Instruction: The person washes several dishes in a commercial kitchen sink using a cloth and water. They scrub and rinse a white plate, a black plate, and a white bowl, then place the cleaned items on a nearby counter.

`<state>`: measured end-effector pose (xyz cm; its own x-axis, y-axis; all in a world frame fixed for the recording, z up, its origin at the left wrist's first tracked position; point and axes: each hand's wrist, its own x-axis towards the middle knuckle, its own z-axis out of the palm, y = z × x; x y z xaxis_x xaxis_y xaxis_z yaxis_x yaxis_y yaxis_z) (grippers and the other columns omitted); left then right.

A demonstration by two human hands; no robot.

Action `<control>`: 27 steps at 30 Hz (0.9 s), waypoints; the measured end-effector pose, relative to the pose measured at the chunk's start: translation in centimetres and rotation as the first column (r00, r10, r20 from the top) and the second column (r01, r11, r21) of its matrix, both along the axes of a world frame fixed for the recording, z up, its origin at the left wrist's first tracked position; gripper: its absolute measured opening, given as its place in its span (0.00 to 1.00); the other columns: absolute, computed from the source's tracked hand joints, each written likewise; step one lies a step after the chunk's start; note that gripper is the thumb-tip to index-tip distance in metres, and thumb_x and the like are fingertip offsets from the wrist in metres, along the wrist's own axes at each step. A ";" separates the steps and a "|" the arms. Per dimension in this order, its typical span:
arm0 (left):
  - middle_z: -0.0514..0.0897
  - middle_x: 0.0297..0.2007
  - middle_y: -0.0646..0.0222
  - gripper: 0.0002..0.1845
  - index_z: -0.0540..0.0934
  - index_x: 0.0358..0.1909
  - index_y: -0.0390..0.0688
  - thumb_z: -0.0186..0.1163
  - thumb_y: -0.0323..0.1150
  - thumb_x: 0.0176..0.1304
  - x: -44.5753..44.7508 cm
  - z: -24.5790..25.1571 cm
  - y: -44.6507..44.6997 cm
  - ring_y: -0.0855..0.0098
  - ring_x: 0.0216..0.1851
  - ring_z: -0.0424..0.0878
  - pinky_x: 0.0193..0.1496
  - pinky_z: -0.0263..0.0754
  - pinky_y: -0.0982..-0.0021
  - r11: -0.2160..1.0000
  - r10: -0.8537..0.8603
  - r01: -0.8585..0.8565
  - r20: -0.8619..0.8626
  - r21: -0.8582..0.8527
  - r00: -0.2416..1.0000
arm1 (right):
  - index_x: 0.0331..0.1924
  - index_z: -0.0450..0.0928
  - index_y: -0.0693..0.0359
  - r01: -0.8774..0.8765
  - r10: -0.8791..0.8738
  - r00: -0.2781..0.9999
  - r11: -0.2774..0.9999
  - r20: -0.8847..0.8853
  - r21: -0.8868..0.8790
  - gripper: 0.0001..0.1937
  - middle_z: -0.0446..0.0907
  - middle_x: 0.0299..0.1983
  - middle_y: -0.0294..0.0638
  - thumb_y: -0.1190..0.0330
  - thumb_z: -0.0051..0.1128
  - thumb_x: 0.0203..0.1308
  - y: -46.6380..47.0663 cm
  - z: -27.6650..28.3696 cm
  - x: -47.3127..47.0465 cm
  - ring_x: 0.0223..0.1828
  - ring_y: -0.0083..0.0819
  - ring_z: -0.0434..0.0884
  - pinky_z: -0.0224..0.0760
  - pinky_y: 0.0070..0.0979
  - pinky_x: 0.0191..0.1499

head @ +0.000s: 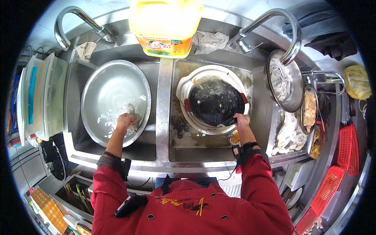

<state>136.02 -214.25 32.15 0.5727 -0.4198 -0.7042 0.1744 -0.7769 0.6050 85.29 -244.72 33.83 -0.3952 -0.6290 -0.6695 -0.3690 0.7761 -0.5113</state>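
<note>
In the left sink bowl, a round metal basin holds water. My left hand is at the water near the basin's right side, with its fingers closed on a wet greyish cloth. My right hand grips the lower right rim of a black pot with two reddish-brown side handles. Water and pale bits are in the pot, which sits tilted inside a larger white vessel in the right sink bowl. Suds show near the white vessel's upper inner wall.
A large yellow detergent jug stands behind the sink divider. Chrome faucets arch over both sides. Rags lie along the back ledge. To the right are a metal bowl and red plastic baskets. Plastic containers stand left.
</note>
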 end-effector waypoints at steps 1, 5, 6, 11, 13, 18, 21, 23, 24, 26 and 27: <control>0.81 0.28 0.64 0.17 0.79 0.38 0.32 0.61 0.31 0.46 -0.9 1.9 -0.4 0.71 0.30 0.77 0.35 0.73 0.67 1.000 -0.022 0.022 0.026 0.019 0.999 | 0.39 0.75 0.69 0.033 -0.036 0.989 0.999 0.143 0.022 0.16 0.79 0.34 0.49 0.73 0.64 0.43 0.2 -0.2 -0.7 0.34 0.40 0.79 0.74 0.38 0.35; 0.81 0.28 0.65 0.11 0.77 0.32 0.34 0.61 0.30 0.47 -5.9 10.6 -3.1 0.73 0.28 0.77 0.33 0.73 0.69 0.998 0.023 -0.017 0.086 -0.067 0.996 | 0.36 0.74 0.66 0.075 -0.171 0.824 0.978 0.540 0.195 0.11 0.77 0.33 0.47 0.78 0.59 0.46 0.4 -3.0 -4.1 0.34 0.42 0.78 0.74 0.41 0.36; 0.81 0.27 0.65 0.11 0.77 0.31 0.35 0.61 0.30 0.47 -6.5 10.6 -2.5 0.73 0.28 0.77 0.32 0.72 0.70 0.989 0.084 -0.073 0.086 -0.127 0.993 | 0.35 0.74 0.66 0.045 -0.144 0.800 0.982 0.582 0.182 0.10 0.77 0.32 0.47 0.79 0.59 0.46 0.7 -3.3 -3.5 0.33 0.42 0.78 0.74 0.40 0.35; 0.80 0.29 0.70 0.10 0.78 0.38 0.38 0.56 0.22 0.51 -15.9 18.2 -5.4 0.77 0.27 0.77 0.29 0.74 0.73 0.891 0.216 -0.227 -0.073 -0.393 0.974 | 0.31 0.75 0.66 0.032 -0.126 0.766 0.987 0.631 0.159 0.07 0.76 0.31 0.45 0.81 0.54 0.45 2.1 -6.2 -3.6 0.33 0.41 0.77 0.77 0.42 0.42; 0.81 0.32 0.70 0.14 0.77 0.44 0.39 0.56 0.21 0.53 -20.3 19.3 -7.0 0.76 0.28 0.77 0.30 0.75 0.73 0.857 0.187 -0.242 -0.163 -0.455 0.969 | 0.36 0.75 0.67 0.176 -0.264 0.542 0.964 0.798 0.199 0.11 0.79 0.35 0.46 0.80 0.52 0.45 3.1 -7.6 -2.8 0.37 0.41 0.78 0.75 0.40 0.43; 0.83 0.38 0.56 0.21 0.73 0.52 0.40 0.60 0.29 0.55 -31.6 15.6 -14.2 0.61 0.36 0.83 0.41 0.77 0.63 0.916 -0.180 0.263 0.274 -0.302 0.945 | 0.45 0.75 0.68 0.216 -0.311 0.443 0.947 0.841 0.236 0.18 0.81 0.41 0.44 0.78 0.54 0.46 3.2 -9.2 -1.6 0.38 0.38 0.80 0.76 0.33 0.38; 0.81 0.39 0.47 0.22 0.72 0.54 0.44 0.61 0.35 0.57 -36.9 10.5 -17.0 0.51 0.41 0.81 0.47 0.74 0.54 0.891 -0.309 0.403 0.372 -0.209 0.875 | 0.40 0.77 0.66 0.179 -0.265 0.519 0.963 0.813 0.199 0.13 0.81 0.35 0.43 0.78 0.55 0.46 3.5 -9.5 -0.7 0.34 0.37 0.80 0.74 0.31 0.33; 0.82 0.36 0.51 0.18 0.76 0.51 0.46 0.59 0.36 0.58 -39.5 5.5 -17.9 0.52 0.41 0.81 0.45 0.74 0.54 0.747 -0.512 0.661 0.569 -0.075 0.644 | 0.34 0.78 0.63 0.045 -0.221 0.490 0.972 0.843 0.229 0.08 0.80 0.33 0.43 0.77 0.54 0.48 3.2 -11.0 -2.8 0.36 0.40 0.79 0.74 0.34 0.40; 0.81 0.32 0.58 0.12 0.80 0.43 0.49 0.59 0.38 0.57 -39.6 4.9 -17.8 0.57 0.38 0.81 0.41 0.75 0.57 0.592 -0.651 0.784 0.682 0.184 0.332 | 0.29 0.77 0.62 0.007 -0.196 0.452 0.976 0.870 0.216 0.05 0.77 0.28 0.42 0.77 0.55 0.45 3.3 -10.4 -2.9 0.31 0.38 0.78 0.72 0.32 0.36; 0.82 0.32 0.61 0.11 0.82 0.38 0.48 0.61 0.37 0.52 -38.1 3.1 -17.4 0.60 0.38 0.82 0.40 0.76 0.60 0.541 -0.685 0.779 0.703 0.317 0.189 | 0.28 0.76 0.63 0.009 -0.172 0.544 0.980 0.822 0.199 0.05 0.76 0.27 0.41 0.77 0.55 0.44 3.6 -8.1 -3.4 0.29 0.38 0.76 0.71 0.31 0.34; 0.83 0.31 0.62 0.11 0.84 0.36 0.48 0.63 0.36 0.50 -36.9 2.4 -16.8 0.61 0.38 0.83 0.40 0.77 0.61 0.510 -0.705 0.768 0.699 0.387 0.116 | 0.28 0.75 0.63 0.009 -0.166 0.587 0.980 0.792 0.199 0.05 0.76 0.26 0.41 0.77 0.55 0.43 4.1 -7.2 -3.7 0.28 0.38 0.75 0.70 0.31 0.33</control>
